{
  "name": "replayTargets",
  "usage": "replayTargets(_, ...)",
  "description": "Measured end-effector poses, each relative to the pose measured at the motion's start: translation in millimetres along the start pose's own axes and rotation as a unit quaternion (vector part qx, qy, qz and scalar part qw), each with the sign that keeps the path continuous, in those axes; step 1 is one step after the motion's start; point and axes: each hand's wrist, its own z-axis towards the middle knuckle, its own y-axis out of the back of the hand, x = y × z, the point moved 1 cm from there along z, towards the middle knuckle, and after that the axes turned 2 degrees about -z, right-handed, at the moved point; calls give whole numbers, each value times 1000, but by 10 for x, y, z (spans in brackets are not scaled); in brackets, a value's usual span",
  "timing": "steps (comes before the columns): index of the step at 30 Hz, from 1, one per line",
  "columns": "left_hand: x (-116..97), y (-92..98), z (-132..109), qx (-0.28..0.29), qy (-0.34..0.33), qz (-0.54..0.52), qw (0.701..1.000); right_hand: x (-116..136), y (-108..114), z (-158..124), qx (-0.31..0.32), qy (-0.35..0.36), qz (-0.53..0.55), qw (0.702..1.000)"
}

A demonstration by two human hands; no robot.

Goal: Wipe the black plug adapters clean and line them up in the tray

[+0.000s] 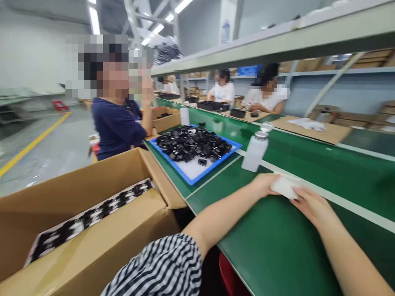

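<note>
Green bench matting [277, 246] covers the work surface, crossed by a pale stripe running along its length. Nearest the camera, a striped sleeve [160, 267] leads along the forearm to the left hand [262, 185], which rests on the matting with its fingers curled around one end of a small white block [285, 186]. The right hand [311, 205] meets the block from the opposite end, fingertips pressed on it — both hands grip the same piece, which lies on the matting at the pale stripe.

Left of the bench stands an open cardboard carton [92, 230] holding a row of black-and-white parts. Just beyond the hands stands a white dispenser bottle [255, 151], tilted in this view. Farther on lies a blue tray [197, 170] heaped with small black parts [193, 144]. Beside it sits a person in a dark blue top [117, 123]. Farther back — across the bench — two people in white shirts [265, 98] sit under a long shelf [277, 41].
</note>
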Motion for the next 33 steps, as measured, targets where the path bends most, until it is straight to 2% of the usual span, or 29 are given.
replayTargets(2,-19,17,30,24,1,33,999,39,1,-7,-4,2,32,999)
replayTargets(7,-10,25,109,74,-5,71,995,34,95,27,53,23,54,997)
replayTargets(14,-43,37,126,64,-53,101,991,0,140,67,99,41,26,994)
replayTargets(19,-69,35,93,49,-82,138,986,-21,125,85,131,86,28,987)
replayTargets(22,-69,27,77,47,-108,159,980,-24,101,55,153,68,60,984)
replayTargets(27,-50,11,73,97,-183,249,946,9,55,-40,148,2,81,986)
replayTargets(30,-39,1,71,130,-227,288,921,19,40,-62,137,-11,92,986)
replayTargets(33,-28,-5,61,127,-270,350,888,8,35,-48,140,-1,103,985)
